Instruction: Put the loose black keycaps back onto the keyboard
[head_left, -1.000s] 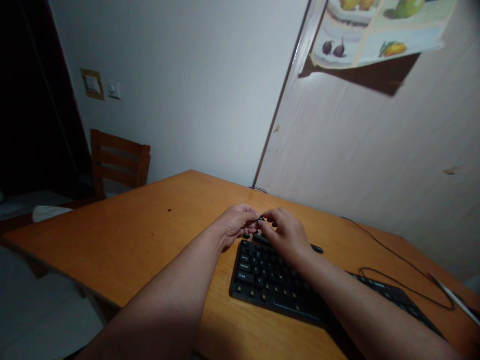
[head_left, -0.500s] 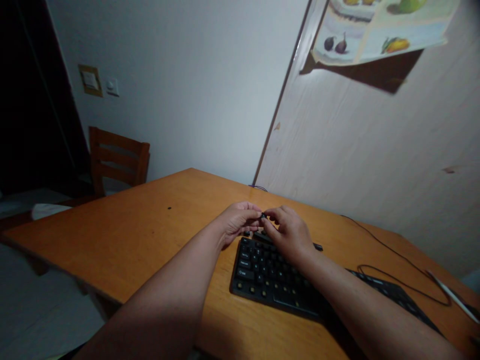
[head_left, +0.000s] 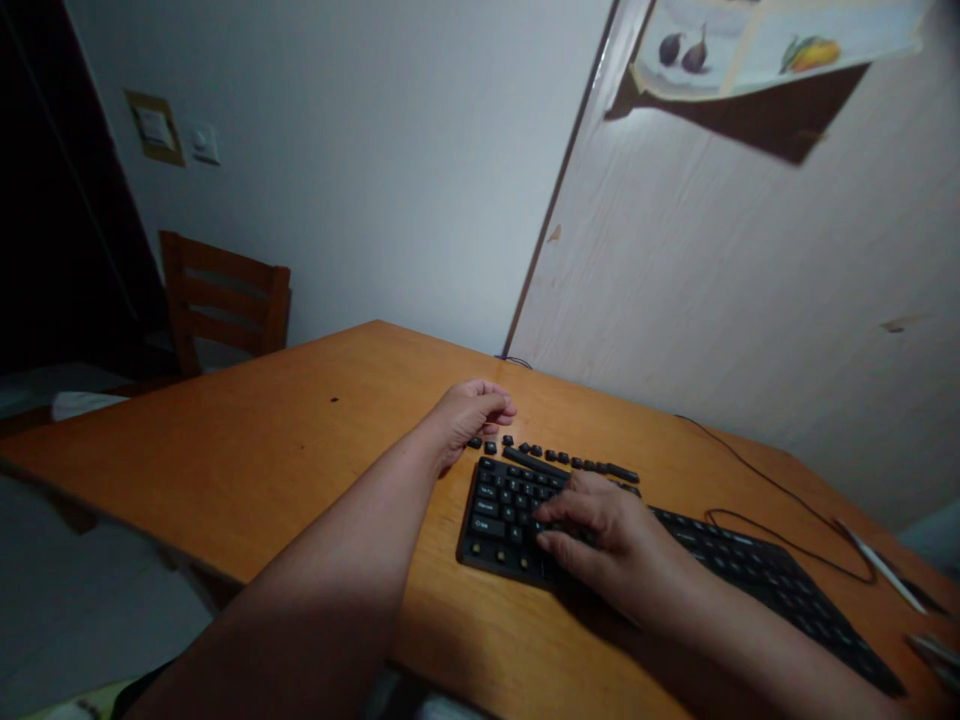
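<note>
Right hand point(head_left: 619, 540) moved from the left hand's point(head_left: 476, 410) fingertips down onto the keyboard point(head_left: 504, 512).
The black keyboard lies along the table's point(head_left: 300, 480) near edge — its near-left corner showing bare switches point(head_left: 500, 555) with yellowish stems, its pale legends too small to read — while loose black keycaps point(head_left: 551, 455) line its far edge. Left fingers curl toward the thumb beyond the far-left corner; right fingertips meet the keys; whether either hand grips anything, I cannot tell.
</note>
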